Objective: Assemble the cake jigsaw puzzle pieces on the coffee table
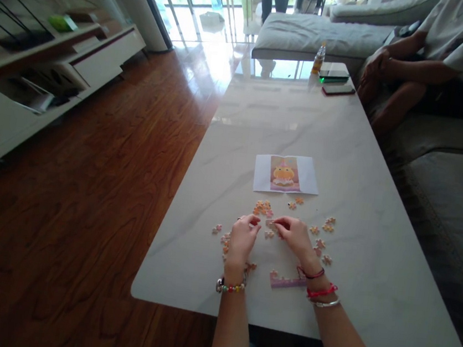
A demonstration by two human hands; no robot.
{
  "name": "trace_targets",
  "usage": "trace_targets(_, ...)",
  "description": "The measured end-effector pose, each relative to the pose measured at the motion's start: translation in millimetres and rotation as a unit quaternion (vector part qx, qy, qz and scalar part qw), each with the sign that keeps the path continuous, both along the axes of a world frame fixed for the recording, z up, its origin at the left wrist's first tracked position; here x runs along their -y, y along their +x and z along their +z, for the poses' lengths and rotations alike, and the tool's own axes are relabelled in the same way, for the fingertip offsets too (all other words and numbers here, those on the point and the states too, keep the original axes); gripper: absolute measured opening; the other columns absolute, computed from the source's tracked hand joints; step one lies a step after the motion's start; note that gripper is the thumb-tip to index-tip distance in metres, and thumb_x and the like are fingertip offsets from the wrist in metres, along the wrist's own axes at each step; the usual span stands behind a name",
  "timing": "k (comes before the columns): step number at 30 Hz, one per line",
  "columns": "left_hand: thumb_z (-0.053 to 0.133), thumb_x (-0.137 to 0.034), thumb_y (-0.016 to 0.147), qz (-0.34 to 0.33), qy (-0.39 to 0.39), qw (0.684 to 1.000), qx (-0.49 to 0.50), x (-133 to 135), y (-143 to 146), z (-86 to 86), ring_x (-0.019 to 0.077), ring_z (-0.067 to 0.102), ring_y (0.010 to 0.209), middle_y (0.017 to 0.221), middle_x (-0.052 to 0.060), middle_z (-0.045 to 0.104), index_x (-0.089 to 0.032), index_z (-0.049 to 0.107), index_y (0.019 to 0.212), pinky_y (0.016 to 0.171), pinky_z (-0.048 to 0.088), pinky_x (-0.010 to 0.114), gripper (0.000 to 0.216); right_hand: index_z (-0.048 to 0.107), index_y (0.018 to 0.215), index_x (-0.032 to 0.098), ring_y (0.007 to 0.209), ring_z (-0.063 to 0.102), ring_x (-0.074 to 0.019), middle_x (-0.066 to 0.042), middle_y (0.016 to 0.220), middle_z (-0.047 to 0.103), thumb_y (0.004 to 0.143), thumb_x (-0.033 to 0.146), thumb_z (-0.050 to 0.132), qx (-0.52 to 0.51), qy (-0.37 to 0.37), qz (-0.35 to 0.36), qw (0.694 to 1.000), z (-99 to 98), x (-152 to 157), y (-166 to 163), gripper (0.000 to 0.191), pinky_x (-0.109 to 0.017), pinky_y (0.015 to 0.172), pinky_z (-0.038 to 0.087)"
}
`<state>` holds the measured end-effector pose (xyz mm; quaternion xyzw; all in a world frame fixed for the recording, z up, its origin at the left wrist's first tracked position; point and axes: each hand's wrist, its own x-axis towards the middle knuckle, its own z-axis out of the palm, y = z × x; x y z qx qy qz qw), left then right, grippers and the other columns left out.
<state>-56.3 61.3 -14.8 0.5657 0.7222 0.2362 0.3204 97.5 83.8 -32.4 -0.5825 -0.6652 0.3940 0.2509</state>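
Observation:
Jigsaw puzzle pieces (263, 207) in orange, pink and cream lie scattered around both my hands. My right hand (294, 236) is closed in a pinch on a pale puzzle piece (270, 222). Just left of it, my left hand (243, 236) has its thumb and fingers drawn together; what they hold, if anything, is too small to make out. A joined strip of purple puzzle pieces (284, 282) lies near my right wrist, partly behind it. Beyond my hands rests a creased paper with a printed cartoon picture (285, 174). My left forearm hides part of the pieces beside it.
The white marble-patterned table (193, 214) extends away from me. A bottle (318, 58) and two phone-like devices (338, 89) stand or lie at its far end. A seated person (445, 58) is on the grey sofa (456, 182) at right. Wooden floor (85, 207) lies left.

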Motion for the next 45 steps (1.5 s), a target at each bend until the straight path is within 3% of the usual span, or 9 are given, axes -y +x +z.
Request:
trace_targets(4,0.051,-0.020,0.076,-0.031,0.007,0.999,-0.022,4,5,-3.9,0.0116,0.055,0.078,0.087,0.003,0.061,-0.019,0.061,0.085,0.074,0.042,0.023,0.014,0.068,0.076,0.020,0.068,0.061,-0.0155,-0.005,0.077,0.069,0.073,0.022,0.051,0.052,0.052,0.027,0.997,1.7,-3,-10,0.017,-0.024,0.064,0.043)
trace_targets(11,0.053,-0.024,0.076,-0.062,-0.023,0.995,-0.069,4,10,-1.7,0.0118,0.055,0.078,0.088,0.003,0.060,-0.021,0.060,0.083,0.073,0.041,0.022,0.010,0.067,0.072,0.021,0.065,0.060,-0.0149,-0.004,0.073,0.069,0.072,0.017,0.052,0.100,0.069,0.046,0.992,10.0,-2,-20,0.015,-0.023,0.061,0.042)
trace_targets(23,0.047,-0.024,0.079,-0.098,-0.023,0.991,-0.088,11,11,-2.1,0.0113,0.055,0.078,0.086,0.003,0.060,-0.020,0.057,0.083,0.073,0.041,0.021,0.011,0.067,0.076,0.018,0.069,0.061,-0.0170,-0.006,0.078,0.069,0.074,0.019,0.051,0.054,0.058,-0.007,0.997,3.3,19,-13,0.016,-0.026,0.065,0.043)
trace_targets(31,0.055,-0.020,0.073,-0.113,-0.033,0.990,-0.082,18,12,1.9,0.0130,0.055,0.082,0.093,0.003,0.058,-0.020,0.055,0.089,0.075,0.041,0.023,0.015,0.066,0.076,0.019,0.070,0.060,-0.0168,-0.005,0.078,0.068,0.074,0.017,0.050,0.074,0.086,0.009,0.994,-2.4,21,-11,0.015,-0.026,0.066,0.043)
trace_targets(38,0.048,-0.015,0.076,-0.109,-0.054,0.990,-0.075,21,16,-0.9,0.0124,0.055,0.078,0.085,0.004,0.061,-0.018,0.055,0.085,0.072,0.041,0.023,0.012,0.065,0.072,0.019,0.069,0.060,-0.0163,-0.004,0.075,0.068,0.074,0.017,0.051,0.087,0.076,0.018,0.993,2.2,22,-12,0.015,-0.025,0.064,0.041)
trace_targets(45,0.047,-0.019,0.077,-0.048,-0.079,0.992,-0.083,26,25,0.6,0.0129,0.058,0.073,0.079,0.006,0.063,-0.018,0.056,0.083,0.064,0.040,0.022,0.011,0.065,0.073,0.019,0.067,0.059,-0.0153,-0.004,0.074,0.067,0.074,0.018,0.050,0.084,0.058,0.003,0.995,4.4,26,-11,0.015,-0.024,0.063,0.040)
